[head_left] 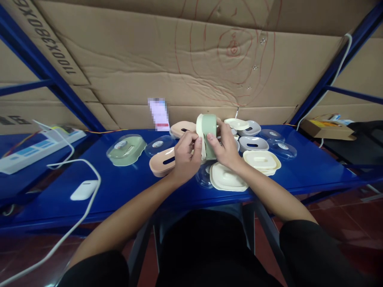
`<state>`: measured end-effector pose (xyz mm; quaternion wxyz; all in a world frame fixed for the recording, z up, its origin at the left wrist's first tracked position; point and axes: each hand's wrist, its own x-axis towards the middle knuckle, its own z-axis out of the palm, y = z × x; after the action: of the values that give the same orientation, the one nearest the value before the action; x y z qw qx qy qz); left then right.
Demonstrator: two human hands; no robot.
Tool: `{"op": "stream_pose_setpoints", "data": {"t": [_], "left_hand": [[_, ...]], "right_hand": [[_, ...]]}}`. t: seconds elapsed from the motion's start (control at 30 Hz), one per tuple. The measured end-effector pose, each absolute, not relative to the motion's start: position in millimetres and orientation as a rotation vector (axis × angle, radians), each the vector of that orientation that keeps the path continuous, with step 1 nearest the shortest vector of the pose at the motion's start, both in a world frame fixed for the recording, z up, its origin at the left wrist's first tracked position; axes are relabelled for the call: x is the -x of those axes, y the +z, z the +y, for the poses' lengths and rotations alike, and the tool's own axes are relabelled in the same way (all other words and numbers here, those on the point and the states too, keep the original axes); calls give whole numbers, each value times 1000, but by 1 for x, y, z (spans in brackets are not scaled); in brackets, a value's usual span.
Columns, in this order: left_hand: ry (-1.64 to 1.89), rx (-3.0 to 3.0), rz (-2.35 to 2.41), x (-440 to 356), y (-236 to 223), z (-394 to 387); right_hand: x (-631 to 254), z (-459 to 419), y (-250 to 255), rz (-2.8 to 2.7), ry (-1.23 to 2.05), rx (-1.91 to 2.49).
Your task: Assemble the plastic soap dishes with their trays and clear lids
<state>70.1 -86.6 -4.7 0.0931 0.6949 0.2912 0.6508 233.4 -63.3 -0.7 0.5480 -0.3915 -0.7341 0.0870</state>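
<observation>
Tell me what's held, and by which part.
The left hand and right hand hold a sage-green plastic soap dish by its opposite edges.

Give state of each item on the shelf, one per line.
Left hand, gripping green soap dish
Right hand, gripping same dish
Green soap dish, raised on edge, cream piece against it
Second green soap dish, clear lid on, lying flat
Peach soap dish, lying flat, slot showing
Grey soap dish, lying flat, slot showing
Cream soap dish, lying flat, slotless top showing
</observation>
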Motion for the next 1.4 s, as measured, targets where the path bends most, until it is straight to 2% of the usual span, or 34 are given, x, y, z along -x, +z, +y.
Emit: {"op": "stream_pose_setpoints", "data": {"t": [0.57, 1.1, 1.4], "left_hand": [[1825, -2177, 730, -68, 3, -90], [1694, -2138, 619, -69, -9, -89], [1584, -1997, 606, -75, -18, -81]], "right_hand": [[-233, -66, -5, -1764, 232, 918], [-237, -65, -6, -1771, 238, 857], [-242, -67, -3, -1704, -3, 918]]}}
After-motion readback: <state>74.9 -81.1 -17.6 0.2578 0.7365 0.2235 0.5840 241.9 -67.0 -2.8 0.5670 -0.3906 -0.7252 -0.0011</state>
